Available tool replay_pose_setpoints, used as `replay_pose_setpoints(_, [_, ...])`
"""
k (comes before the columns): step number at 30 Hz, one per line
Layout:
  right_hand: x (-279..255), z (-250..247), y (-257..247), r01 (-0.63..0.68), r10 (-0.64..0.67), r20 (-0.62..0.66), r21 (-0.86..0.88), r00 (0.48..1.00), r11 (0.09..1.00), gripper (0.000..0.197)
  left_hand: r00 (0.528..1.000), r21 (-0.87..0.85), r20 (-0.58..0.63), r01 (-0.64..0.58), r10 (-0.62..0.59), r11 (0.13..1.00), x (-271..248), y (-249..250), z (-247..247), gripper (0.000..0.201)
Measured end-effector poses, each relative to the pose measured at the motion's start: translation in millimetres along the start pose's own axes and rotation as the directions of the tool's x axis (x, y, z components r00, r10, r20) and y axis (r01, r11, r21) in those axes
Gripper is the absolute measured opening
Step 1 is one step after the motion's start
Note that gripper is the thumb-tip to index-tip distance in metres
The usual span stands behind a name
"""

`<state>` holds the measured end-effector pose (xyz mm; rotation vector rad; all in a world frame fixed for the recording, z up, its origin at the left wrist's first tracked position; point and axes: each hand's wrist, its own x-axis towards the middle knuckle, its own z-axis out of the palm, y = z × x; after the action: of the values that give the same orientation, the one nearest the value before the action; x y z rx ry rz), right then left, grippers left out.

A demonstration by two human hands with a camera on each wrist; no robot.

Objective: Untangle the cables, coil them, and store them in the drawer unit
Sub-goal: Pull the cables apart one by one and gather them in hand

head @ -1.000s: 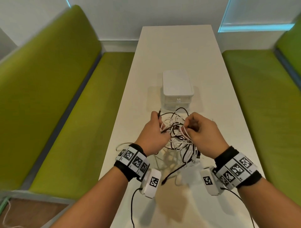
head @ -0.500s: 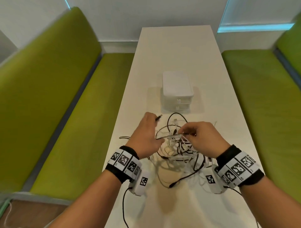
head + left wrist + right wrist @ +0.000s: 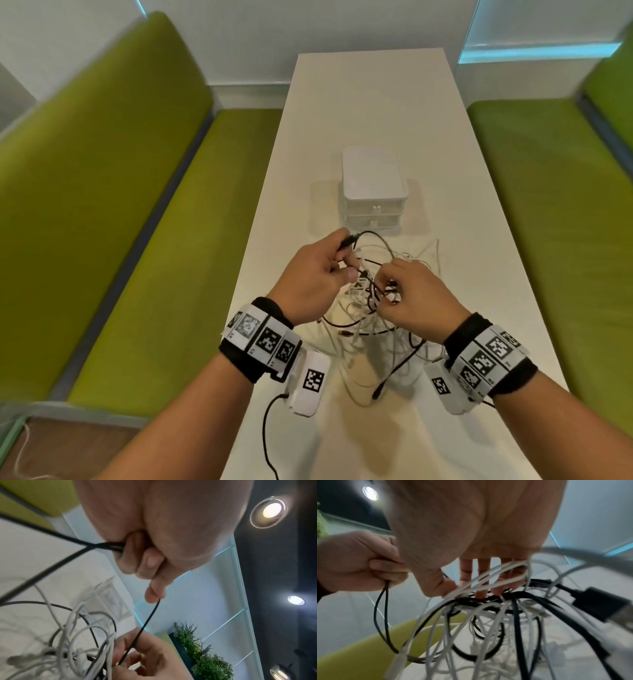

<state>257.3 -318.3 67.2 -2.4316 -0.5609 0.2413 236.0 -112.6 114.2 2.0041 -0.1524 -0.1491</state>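
One white table. One white drawer unit at its centre, two drawers showing. One tangle of cables at 6 o'clock from the unit, black and white strands mixed; I cannot count the separate cables. Two hands, mine: my left hand and my right hand. Two green benches, at 9 and 3 o'clock. Two marker wristbands.
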Motion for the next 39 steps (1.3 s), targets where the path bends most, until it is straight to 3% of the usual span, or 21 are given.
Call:
replay_pose_setpoints(2, [-1.4, 4.1, 5.1, -0.058, 0.063, 0.057, -0.086, 0.996, 0.995, 0.019, 0.999, 0.007, -0.011, -0.030, 0.030, 1.000, -2.7, 0.6, -4.1, 0.043])
replay_pose_setpoints(4, [-0.4, 4.5, 4.4, -0.088, 0.113, 0.116, -0.197, 0.987, 0.976, 0.023, 0.997, -0.010, -0.065, -0.032, 0.031, 0.999, -6.5, -2.7, -7.6, 0.025])
replay_pose_setpoints(6, [0.2, 3.4, 2.4, -0.065, 0.112, 0.169, -0.262, 0.979, 0.963, 0.034, 0.993, 0.009, -0.117, -0.032, 0.033, 0.999, -7.5, -4.9, -13.4, 0.038])
replay_pose_setpoints(9, [-3.0, 3.7, 2.6, -0.067, 0.088, 0.183, -0.121, 0.979, 0.990, 0.047, 0.994, 0.186, -0.108, -0.009, 0.030, 0.983, -5.7, -9.1, -19.5, 0.040])
replay_pose_setpoints(11, [-8.0, 4.8, 3.4, -0.024, 0.023, 0.106, 0.004, 0.994, 1.000, 0.044, 0.993, 0.310, -0.120, 0.049, -0.012, 0.949, -4.4, -14.0, -19.4, 0.032])
replay_pose_setpoints(14, [-11.8, 10.1, 2.5, 0.104, -0.087, -0.180, 0.088, 0.980, 0.991, 0.032, 0.986, 0.341, -0.150, 0.125, -0.077, 0.932, -5.2, -17.1, -12.8, 0.033])
replay_pose_setpoints(16, [-9.2, 13.1, -0.3, 0.087, -0.096, -0.150, -0.064, 0.984, 0.994, 0.037, 0.985, 0.254, -0.136, 0.141, -0.109, 0.957, -5.0, -16.3, -6.3, 0.034])
replay_pose_setpoints(18, [-5.0, 18.5, -0.4, 0.010, -0.001, 0.032, -0.283, 0.999, 0.959, 0.057, 0.986, 0.183, -0.132, 0.125, -0.101, 0.975, -4.1, -13.2, -1.0, 0.033])
replay_pose_setpoints(21, [-0.7, 28.3, 6.3, -0.033, 0.063, 0.060, -0.403, 0.996, 0.915, 0.044, 0.977, 0.086, -0.199, 0.088, -0.070, 0.992, -3.6, -11.6, -1.0, 0.022])
replay_pose_setpoints(23, [2.3, 30.0, 6.5, -0.063, 0.084, 0.039, -0.372, 0.996, 0.926, 0.025, 0.967, 0.042, -0.246, 0.081, -0.068, 0.996, -4.2, -14.1, -4.8, 0.014])
replay_pose_setpoints(25, [5.8, 29.9, 6.4, -0.065, 0.072, 0.012, -0.312, 0.997, 0.948, 0.015, 0.970, 0.074, -0.232, 0.097, -0.078, 0.992, -5.6, -18.1, -9.1, 0.020])
replay_pose_setpoints(29, [6.2, 20.3, 3.6, -0.039, 0.045, -0.192, 0.037, 0.980, 0.999, 0.031, 0.989, 0.368, -0.063, 0.151, -0.137, 0.918, -4.2, -20.2, -14.6, 0.024])
replay_pose_setpoints(32, [7.0, -1.0, -8.9, -0.057, 0.102, -0.288, 0.160, 0.952, 0.985, 0.024, 0.993, 0.488, 0.019, 0.093, -0.117, 0.868, -4.9, -14.7, -8.9, 0.025])
replay_pose_setpoints(35, [9.6, -16.8, -13.6, 0.050, -0.011, -0.281, 0.133, 0.960, 0.990, 0.026, 1.000, 0.515, -0.011, -0.005, 0.012, 0.857, -5.3, -11.8, -1.1, 0.016])
replay_pose_setpoints(37, [10.0, -18.6, -9.7, 0.129, -0.136, -0.279, -0.042, 0.951, 0.991, 0.031, 0.987, 0.522, -0.073, -0.083, 0.141, 0.849, -3.4, -10.6, -0.4, 0.011])
replay_pose_setpoints(39, [10.2, -18.4, -7.0, 0.210, -0.268, -0.286, -0.219, 0.920, 0.953, 0.036, 0.980, 0.511, -0.089, -0.106, 0.175, 0.853, 1.4, -7.2, -1.0, 0.009])
